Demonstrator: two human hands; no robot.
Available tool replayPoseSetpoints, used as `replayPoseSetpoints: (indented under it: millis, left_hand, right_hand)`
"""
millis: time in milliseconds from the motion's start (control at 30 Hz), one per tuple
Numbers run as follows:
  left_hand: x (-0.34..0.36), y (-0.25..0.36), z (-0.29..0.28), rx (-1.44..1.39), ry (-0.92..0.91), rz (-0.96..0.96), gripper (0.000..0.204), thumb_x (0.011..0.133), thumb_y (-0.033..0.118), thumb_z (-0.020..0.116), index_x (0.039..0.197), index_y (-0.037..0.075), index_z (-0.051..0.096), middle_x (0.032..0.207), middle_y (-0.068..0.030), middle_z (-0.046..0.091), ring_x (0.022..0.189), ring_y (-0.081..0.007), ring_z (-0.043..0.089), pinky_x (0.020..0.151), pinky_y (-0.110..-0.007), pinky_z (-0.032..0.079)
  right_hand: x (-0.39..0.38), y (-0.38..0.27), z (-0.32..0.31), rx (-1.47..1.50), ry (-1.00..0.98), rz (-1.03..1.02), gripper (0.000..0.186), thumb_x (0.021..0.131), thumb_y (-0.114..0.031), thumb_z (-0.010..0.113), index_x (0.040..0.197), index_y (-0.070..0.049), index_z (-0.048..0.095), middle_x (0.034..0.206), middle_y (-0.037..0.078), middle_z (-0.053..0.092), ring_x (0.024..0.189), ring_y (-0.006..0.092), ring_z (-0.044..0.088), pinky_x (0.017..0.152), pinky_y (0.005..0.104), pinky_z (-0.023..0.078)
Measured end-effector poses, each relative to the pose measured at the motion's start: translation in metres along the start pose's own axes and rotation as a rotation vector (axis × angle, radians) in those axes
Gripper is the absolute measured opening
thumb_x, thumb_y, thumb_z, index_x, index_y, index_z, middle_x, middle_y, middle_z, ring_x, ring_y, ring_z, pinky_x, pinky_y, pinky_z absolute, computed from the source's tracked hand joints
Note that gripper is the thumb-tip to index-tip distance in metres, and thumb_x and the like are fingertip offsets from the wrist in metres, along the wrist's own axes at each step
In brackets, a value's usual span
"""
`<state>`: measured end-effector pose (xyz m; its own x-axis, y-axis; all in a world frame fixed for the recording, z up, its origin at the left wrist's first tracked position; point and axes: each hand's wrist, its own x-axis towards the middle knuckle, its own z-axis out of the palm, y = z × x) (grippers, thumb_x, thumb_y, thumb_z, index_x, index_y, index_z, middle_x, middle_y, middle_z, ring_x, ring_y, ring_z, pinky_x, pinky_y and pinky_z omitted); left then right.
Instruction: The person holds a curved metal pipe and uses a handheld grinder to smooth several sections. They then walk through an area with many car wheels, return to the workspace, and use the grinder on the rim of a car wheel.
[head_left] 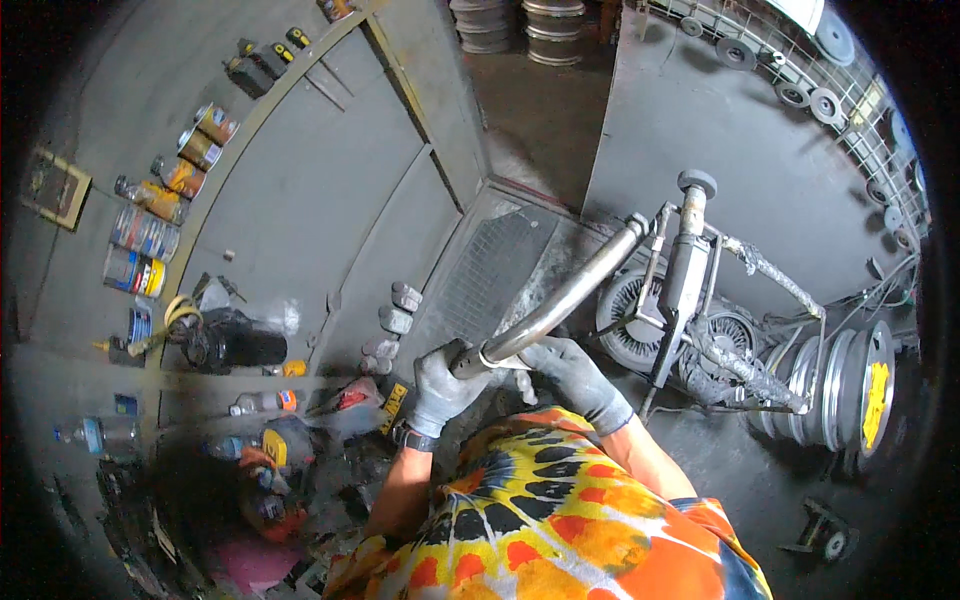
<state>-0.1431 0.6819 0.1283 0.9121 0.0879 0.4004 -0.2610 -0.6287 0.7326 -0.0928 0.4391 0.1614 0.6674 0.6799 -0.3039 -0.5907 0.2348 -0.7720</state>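
A curved, shiny metal tube (580,292) slants away from me in front of my chest, its far end near a metal work stand (686,275). My left hand (443,388), in a grey glove, is closed around the tube's near end. Just right of it, my gloved right hand (578,378) is closed at the tube's underside. A narrow pale band (487,356) curves around the tube between my hands. Whether my right fingers grip the band or the tube itself, I cannot make out.
Stacked wheel rims (830,390) stand at the right, beside the stand. Cans (146,232) and bottles line a ledge along the left wall. A floor grate (490,265) lies ahead. Round discs (735,54) hang from a wire rack at the upper right. A small wheeled piece (822,535) sits lower right.
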Motion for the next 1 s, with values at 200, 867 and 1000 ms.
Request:
replayPoseSetpoints:
  millis: [200, 867, 1000]
  left_hand:
    - [0.051, -0.018, 0.010, -0.007, -0.240, -0.154, 0.029, 0.083, 0.023, 0.090, 0.092, 0.002, 0.072, 0.080, -0.0148, 0.075, 0.072, -0.0283, 0.074, 0.065, -0.044, 0.054]
    - [0.401, -0.143, 0.104, -0.340, 0.026, -0.711, 0.024, 0.096, 0.018, 0.083, 0.104, 0.000, 0.070, 0.071, -0.0046, 0.066, 0.049, -0.0159, 0.065, 0.039, -0.036, 0.058]
    - [0.477, -0.152, 0.133, -0.421, 0.083, -0.708, 0.021, 0.099, 0.014, 0.081, 0.111, 0.000, 0.071, 0.081, -0.0006, 0.067, 0.061, -0.0104, 0.064, 0.053, -0.031, 0.061]
  right_hand:
    - [0.024, -0.003, -0.024, 0.016, 0.115, -0.084, 0.040, 0.115, -0.038, 0.062, 0.126, -0.001, 0.075, 0.093, 0.001, 0.069, 0.080, 0.0102, 0.062, 0.073, 0.0289, 0.054]
    - [0.247, -0.141, -0.254, -0.519, 0.540, -0.137, 0.018, 0.107, -0.001, 0.058, 0.116, 0.000, 0.074, 0.101, 0.007, 0.077, 0.093, 0.0153, 0.068, 0.084, 0.0320, 0.056]
    - [0.292, -0.183, -0.270, -0.477, 0.508, -0.106, 0.019, 0.106, -0.001, 0.059, 0.116, 0.000, 0.074, 0.095, 0.005, 0.075, 0.088, 0.0171, 0.066, 0.082, 0.0363, 0.055]
